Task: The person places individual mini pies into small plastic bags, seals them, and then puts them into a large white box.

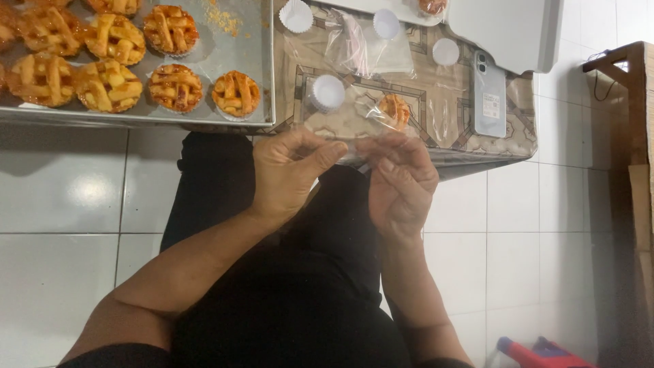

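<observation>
From the head view, both hands meet at the near edge of the bench [409, 146], which wears a patterned cover. The left hand [289, 170] pinches the open end of a clear bag [361, 112] between thumb and forefinger, its grip closed on the plastic. The right hand [402, 180] holds the same end just beside it, fingers curled and closed on the film. The bag lies flat on the bench beyond the hands, with one small lattice tart [394, 109] inside it, near the right side. A white paper cup [327, 92] stands just beside the tart, seemingly under or against the plastic; which one cannot be told. More clear bags [357, 48] lie farther back, with three more white cups [296, 13] spread about them. To the left, a metal tray [238, 48] carries rows of lattice tarts [109, 85], with crumbs on its bare part. A phone [489, 95] lies face down at the right end of the bench, near a white box [511, 31]. Below, white floor tiles [61, 204] show around the person's dark clothing.
</observation>
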